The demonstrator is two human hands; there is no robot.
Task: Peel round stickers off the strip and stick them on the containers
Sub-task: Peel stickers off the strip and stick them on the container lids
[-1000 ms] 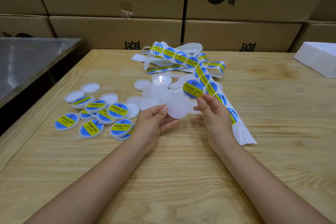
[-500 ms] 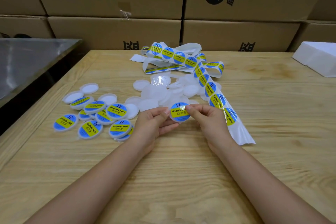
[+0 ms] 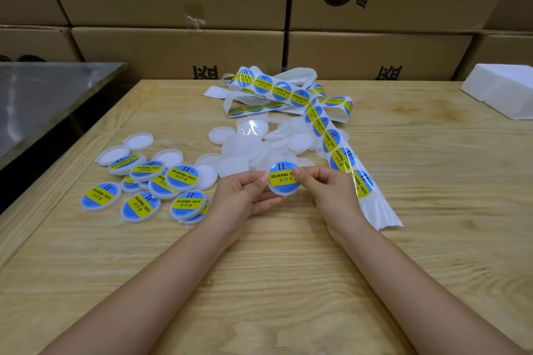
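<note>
A round white container lid with a blue and yellow sticker on its face is held just above the table between both hands. My left hand grips its left edge, thumb on top and fingers under it. My right hand pinches its right edge, thumb pressing on the sticker. The white sticker strip with several round stickers runs from the far middle down to the right of my right hand. Plain white lids lie piled behind my hands. Stickered lids lie to the left.
The wooden table carries everything. Cardboard boxes are stacked along its far edge. A white foam block sits at the far right. A metal surface stands beyond the table's left edge.
One second ago my right hand held a peeled sticker above a bare lid in my left hand. The sticker now sits on the lid, and my right thumb presses on it.
</note>
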